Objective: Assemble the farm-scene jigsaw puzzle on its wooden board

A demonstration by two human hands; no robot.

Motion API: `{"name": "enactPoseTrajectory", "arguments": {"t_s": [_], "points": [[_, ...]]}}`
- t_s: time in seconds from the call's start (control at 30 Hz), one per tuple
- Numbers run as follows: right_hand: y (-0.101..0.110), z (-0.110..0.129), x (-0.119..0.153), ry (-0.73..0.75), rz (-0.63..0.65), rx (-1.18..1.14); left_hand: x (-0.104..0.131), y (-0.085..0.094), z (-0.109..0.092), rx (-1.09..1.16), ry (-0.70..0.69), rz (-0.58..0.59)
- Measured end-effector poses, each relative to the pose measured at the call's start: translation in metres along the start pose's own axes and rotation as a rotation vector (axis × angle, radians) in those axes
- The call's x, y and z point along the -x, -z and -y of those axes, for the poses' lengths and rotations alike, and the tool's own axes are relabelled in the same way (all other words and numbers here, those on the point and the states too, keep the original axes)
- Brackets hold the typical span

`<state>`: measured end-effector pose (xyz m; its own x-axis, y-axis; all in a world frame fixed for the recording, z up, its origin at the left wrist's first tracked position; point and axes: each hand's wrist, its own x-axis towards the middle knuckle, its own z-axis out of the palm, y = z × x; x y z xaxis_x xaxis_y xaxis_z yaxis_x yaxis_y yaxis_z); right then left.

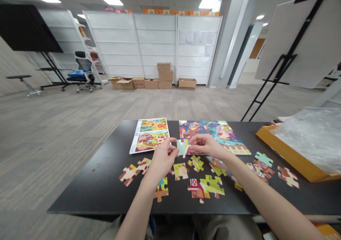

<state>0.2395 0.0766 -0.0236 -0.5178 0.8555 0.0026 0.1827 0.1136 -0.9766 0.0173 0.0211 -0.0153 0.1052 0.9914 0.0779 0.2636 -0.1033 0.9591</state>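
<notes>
One yellow box (289,154), shallow and angled, is seen at the right edge of the frame; clear plastic wrap (311,137) is heaped in it and spread over its rim. Several cardboard boxes (165,76) are lined up on the floor in the upper middle, some with flaps raised; what is held inside them cannot be told.

At the centre of the frame, a pale green puzzle piece (182,147) is held up between both hands, above the tabletop (103,183). Its left edge is pinched by the left hand (165,154), whose grip is narrow, with thumb and forefinger brought close together. Its right edge, where a white and red curve is printed, is pinched by the right hand (207,145), also in a narrow grip.

Behind the hands, an illustrated sheet (151,135) is laid left of centre, and a picture puzzle (213,133) is laid right of centre, partly covered by the right hand. Loose puzzle pieces (180,171) are scattered across the lower middle. Below centre, a red barn piece (195,188) is placed against a green piece (214,185). More pieces are clustered lower right, near the yellow box, one of them brown and cream (288,177).
</notes>
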Motion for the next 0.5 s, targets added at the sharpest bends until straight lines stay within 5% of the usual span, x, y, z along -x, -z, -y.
{"name": "enactPoseTrajectory", "arguments": {"t_s": [0.23,0.5], "points": [[0.013,-0.007,-0.012,0.057,-0.145,0.031,-0.003,0.000,0.013,-0.144,-0.075,-0.089],[0.049,-0.005,-0.063,-0.059,-0.372,0.157,0.001,0.003,0.009,-0.330,-0.077,-0.054]]}}
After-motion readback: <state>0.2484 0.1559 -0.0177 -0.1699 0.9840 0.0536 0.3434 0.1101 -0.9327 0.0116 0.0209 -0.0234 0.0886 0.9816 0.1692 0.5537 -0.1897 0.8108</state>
